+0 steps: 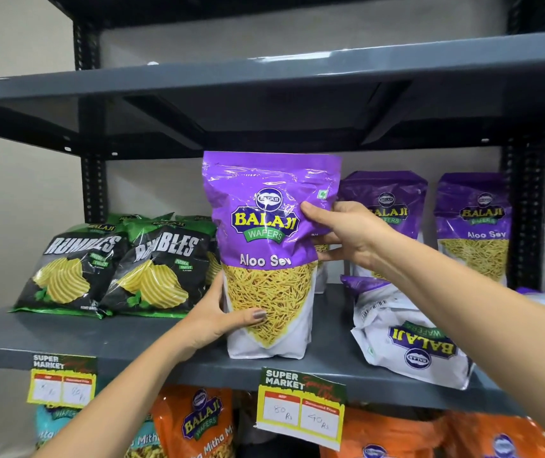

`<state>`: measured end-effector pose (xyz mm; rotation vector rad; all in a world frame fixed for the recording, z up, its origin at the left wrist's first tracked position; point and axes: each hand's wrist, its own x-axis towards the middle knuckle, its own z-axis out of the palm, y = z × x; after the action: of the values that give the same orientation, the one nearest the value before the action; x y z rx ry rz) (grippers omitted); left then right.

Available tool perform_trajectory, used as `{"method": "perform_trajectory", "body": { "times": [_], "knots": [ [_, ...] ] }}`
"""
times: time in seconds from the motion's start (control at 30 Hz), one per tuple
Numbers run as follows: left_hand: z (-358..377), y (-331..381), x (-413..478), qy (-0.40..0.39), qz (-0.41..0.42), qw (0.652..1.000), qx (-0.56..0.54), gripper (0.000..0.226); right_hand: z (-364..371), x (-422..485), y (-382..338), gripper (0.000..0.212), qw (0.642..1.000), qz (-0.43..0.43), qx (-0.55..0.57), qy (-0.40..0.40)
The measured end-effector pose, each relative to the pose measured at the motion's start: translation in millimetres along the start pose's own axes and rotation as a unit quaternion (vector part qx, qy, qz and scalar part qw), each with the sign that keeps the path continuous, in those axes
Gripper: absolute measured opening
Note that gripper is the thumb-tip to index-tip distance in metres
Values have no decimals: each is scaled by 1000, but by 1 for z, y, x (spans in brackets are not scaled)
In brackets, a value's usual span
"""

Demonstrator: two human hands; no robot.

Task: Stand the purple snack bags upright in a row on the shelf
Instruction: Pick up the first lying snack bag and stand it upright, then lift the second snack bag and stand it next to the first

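A purple Aloo Sev bag (pixel 269 252) stands upright near the front edge of the grey shelf (pixel 152 345). My left hand (pixel 218 315) grips its lower left side, and my right hand (pixel 340 231) pinches its upper right edge. Behind my right hand two more purple bags stand upright at the back, one (pixel 385 206) beside the other (pixel 474 226). Another purple bag (pixel 406 335) lies flat and upside down at the front right, partly under my right forearm.
Two black Rumbles chip bags (pixel 72 276) (pixel 158 276) lean on the shelf's left, with green bags behind. Price tags (pixel 301 408) hang from the shelf edge. Orange bags (pixel 198 424) fill the shelf below. A dark shelf (pixel 264 77) sits close overhead.
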<state>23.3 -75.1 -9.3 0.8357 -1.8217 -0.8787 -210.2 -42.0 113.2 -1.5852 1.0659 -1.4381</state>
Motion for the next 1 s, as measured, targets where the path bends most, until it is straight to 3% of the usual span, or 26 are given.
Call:
{"method": "perform_trajectory", "body": {
  "times": [0.13,0.23,0.27,0.33,0.4,0.47,0.57,0.6,0.67,0.73,0.83,0.9,1.0],
  "knots": [
    [5,3,-9,21,-6,1000,14,129,3,-6,-1,28,1000,-7,-22,5],
    [18,18,-18,141,34,989,30,143,-10,-10,-7,63,998,8,-59,14],
    [24,25,-22,211,82,973,37,130,-20,-12,-11,69,995,8,-92,34],
    [42,44,-31,320,234,918,27,72,-54,-17,-16,68,970,-18,-218,101],
    [62,63,-39,306,308,899,49,30,-91,-22,-12,57,889,-4,-433,146],
    [91,83,-35,205,256,943,63,16,-122,-33,-5,55,817,99,-555,122],
    [128,97,-4,95,87,986,108,23,-139,-45,15,66,771,235,-590,59],
    [138,98,9,88,54,985,139,21,-141,-48,22,73,776,263,-570,56],
    [153,96,38,107,16,968,225,20,-140,-54,31,84,820,320,-470,64],
    [163,90,65,92,-38,961,258,37,-136,-57,36,92,843,351,-403,65],
    [182,85,90,-7,-154,967,201,69,-133,-60,43,96,841,380,-382,54],
    [193,83,95,-60,-196,967,151,65,-130,-60,48,85,855,372,-357,56],
    [199,81,99,-59,-210,974,65,53,-132,-58,55,78,879,306,-354,89]
  ]
}}
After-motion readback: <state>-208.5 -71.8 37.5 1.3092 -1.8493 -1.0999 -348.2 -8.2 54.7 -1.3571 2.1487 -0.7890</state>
